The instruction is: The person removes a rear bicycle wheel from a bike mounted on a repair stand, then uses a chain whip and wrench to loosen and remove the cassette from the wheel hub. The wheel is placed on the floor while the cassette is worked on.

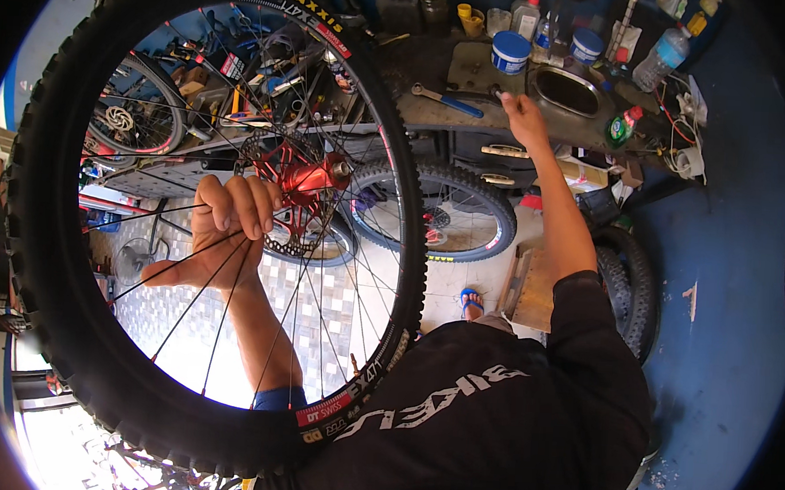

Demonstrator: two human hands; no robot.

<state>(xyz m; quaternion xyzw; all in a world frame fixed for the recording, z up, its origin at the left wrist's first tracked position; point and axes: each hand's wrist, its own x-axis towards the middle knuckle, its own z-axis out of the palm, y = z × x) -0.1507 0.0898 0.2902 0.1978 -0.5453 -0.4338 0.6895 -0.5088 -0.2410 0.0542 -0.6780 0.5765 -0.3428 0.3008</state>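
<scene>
A bicycle wheel with a black knobby tyre stands upright close in front of me, filling the left side. Its hub is red, with a disc brake rotor beside it. My left hand reaches in among the black spokes, fingers curled round them near the hub and thumb stretched out left. Over the workbench, my right hand is closed, with a small metallic end showing at its fingertips; the thing itself is mostly hidden. Left of that hand lies a blue-handled wrench.
On the bench stand blue-and-white tubs, an oval metal tray, a clear bottle and a green bottle. Many tools clutter its left part. More wheels lean beneath; tyres stand by the blue wall.
</scene>
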